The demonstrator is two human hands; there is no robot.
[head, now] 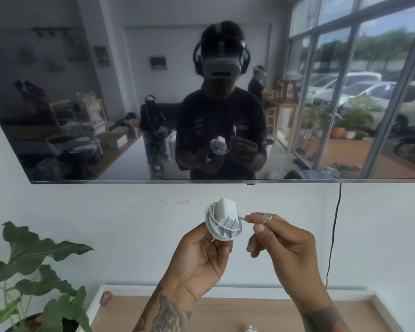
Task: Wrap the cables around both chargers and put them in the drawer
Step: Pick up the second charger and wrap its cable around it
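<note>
My left hand point(201, 257) holds a white charger point(225, 212) up in front of the wall, prongs facing me. Its white cable point(211, 220) is coiled in several loops around the charger body. My right hand point(283, 245) pinches the free end of that cable just right of the charger, the short stretch between them pulled taut. A small white object point(250, 329), possibly the second charger, peeks in at the bottom edge on the wooden top. No drawer is in view.
A wooden cabinet top point(225, 312) with a white rim lies below my hands. A leafy potted plant point(34, 271) stands at the left. A large wall screen point(225, 92) hangs above, with a black cord point(333, 236) dangling at the right.
</note>
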